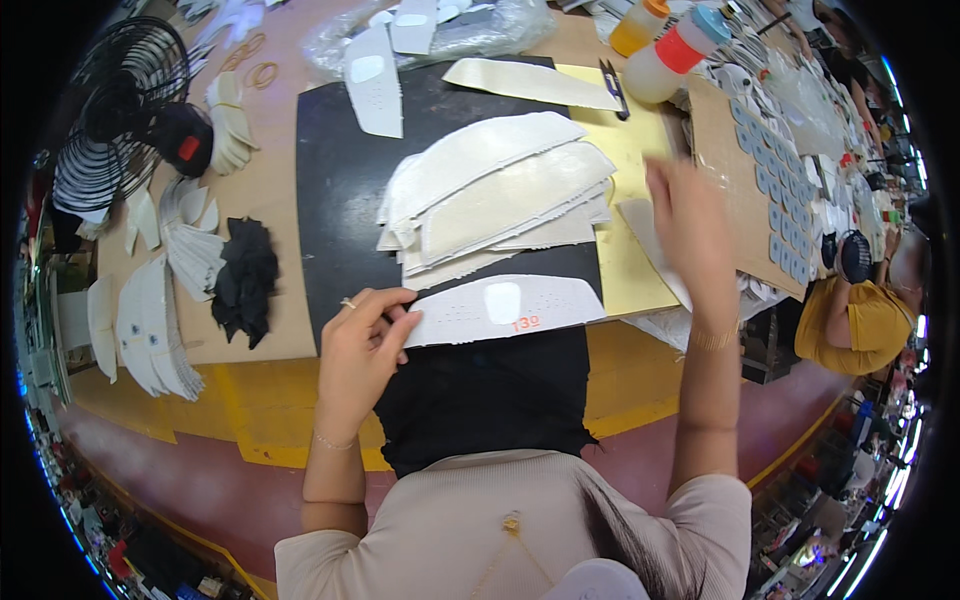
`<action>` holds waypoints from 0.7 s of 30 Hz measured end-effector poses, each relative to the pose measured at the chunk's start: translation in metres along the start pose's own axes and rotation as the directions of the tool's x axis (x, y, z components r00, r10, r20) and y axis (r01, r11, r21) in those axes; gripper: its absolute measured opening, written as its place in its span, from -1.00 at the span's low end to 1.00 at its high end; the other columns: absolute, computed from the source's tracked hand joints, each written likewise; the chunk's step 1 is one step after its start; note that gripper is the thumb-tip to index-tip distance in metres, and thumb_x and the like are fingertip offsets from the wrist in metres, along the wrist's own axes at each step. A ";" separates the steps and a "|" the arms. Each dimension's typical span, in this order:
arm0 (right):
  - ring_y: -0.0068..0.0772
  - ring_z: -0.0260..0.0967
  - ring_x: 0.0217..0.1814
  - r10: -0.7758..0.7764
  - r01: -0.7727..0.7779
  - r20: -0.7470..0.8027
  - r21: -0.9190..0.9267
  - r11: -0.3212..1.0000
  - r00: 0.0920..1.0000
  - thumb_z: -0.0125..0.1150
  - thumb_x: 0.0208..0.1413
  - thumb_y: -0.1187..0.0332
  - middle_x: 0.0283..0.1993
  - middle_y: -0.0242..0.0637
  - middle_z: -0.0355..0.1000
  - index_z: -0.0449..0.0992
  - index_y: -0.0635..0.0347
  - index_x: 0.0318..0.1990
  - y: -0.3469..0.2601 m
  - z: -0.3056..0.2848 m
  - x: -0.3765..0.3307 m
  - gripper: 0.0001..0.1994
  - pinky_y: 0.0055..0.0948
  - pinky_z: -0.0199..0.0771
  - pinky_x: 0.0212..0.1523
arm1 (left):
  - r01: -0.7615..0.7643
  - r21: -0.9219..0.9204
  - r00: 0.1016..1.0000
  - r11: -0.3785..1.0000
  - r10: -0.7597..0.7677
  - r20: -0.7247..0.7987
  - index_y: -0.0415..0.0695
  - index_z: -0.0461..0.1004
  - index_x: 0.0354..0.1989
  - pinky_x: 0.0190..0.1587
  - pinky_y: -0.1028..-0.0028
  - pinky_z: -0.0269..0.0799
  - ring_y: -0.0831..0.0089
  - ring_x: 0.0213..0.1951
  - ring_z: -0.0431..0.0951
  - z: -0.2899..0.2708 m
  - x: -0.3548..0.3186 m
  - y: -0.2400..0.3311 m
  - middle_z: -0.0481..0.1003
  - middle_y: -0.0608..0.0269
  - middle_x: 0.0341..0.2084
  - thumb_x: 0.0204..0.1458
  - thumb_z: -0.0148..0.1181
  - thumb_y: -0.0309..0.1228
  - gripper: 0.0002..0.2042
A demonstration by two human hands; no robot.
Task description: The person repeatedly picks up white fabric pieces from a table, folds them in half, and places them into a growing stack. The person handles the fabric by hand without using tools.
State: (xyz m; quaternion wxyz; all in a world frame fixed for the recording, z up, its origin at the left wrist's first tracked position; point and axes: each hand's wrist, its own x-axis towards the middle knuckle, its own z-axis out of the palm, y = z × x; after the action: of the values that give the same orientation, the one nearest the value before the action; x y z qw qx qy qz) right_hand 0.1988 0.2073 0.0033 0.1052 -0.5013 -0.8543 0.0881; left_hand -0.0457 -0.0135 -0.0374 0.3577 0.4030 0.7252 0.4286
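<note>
My left hand (370,335) pinches the left end of a white curved fabric piece (450,312) between thumb and fingers. This piece lies at the near edge of a black mat (335,200); it has a row of small holes, a white patch in the middle and an orange marking. My right hand (690,215) is raised over the right side of a yellow sheet (635,290), with its fingertips blurred, so I cannot make out anything in them. Below it lies a pale strip (645,235). Beyond the held piece, a loose pile of cream curved pieces (510,195) covers the middle of the mat.
A black wire-caged fan (120,115) stands at the far left, near white piece stacks (150,325) and black cloth scraps (245,280). Thread snips (614,90), a red-banded bottle (675,60) and a cardboard sheet with grey-blue tabs (735,190) sit to the right. Another person (860,325) works farther right.
</note>
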 end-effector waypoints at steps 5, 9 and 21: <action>0.09 0.35 0.00 -0.029 0.009 -0.253 -0.079 0.997 0.967 0.03 0.22 0.44 -0.04 0.07 0.40 0.35 0.39 0.17 0.019 0.048 -0.096 -0.63 -0.12 0.33 0.14 | -0.103 0.178 0.994 0.979 0.108 -0.017 -0.27 0.55 -0.20 -0.61 0.63 0.19 0.68 -0.65 0.30 -0.004 0.003 0.000 0.39 0.30 -0.49 0.02 0.28 -0.58 -0.83; 0.07 0.29 0.04 0.105 -0.164 -0.224 -0.262 0.951 0.969 0.12 0.18 0.40 0.00 0.06 0.36 0.30 0.37 0.23 0.030 0.058 -0.097 -0.53 0.01 0.16 0.27 | -0.141 0.270 0.986 0.953 0.159 -0.049 -0.25 0.56 -0.18 -0.62 0.64 0.12 0.71 -0.63 0.25 -0.004 -0.004 0.001 0.37 0.33 -0.48 0.03 0.29 -0.55 -0.83; -0.08 0.37 -0.10 0.278 -0.213 -0.306 0.228 0.950 0.911 0.13 0.17 0.53 -0.09 -0.09 0.36 0.49 0.29 0.03 0.026 0.038 -0.121 -0.73 -0.32 0.38 -0.05 | -0.096 0.159 0.971 0.983 0.128 -0.202 -0.25 0.56 -0.18 -0.58 0.61 0.21 0.64 -0.64 0.33 -0.004 -0.027 0.019 0.41 0.28 -0.47 0.01 0.31 -0.57 -0.81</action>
State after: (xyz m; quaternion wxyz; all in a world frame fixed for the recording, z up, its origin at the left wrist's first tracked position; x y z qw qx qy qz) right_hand 0.2674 0.1122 -0.0512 0.2838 -0.6005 -0.7415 0.0951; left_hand -0.0326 -0.0335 -0.0136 0.2229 0.4209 0.7649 0.4337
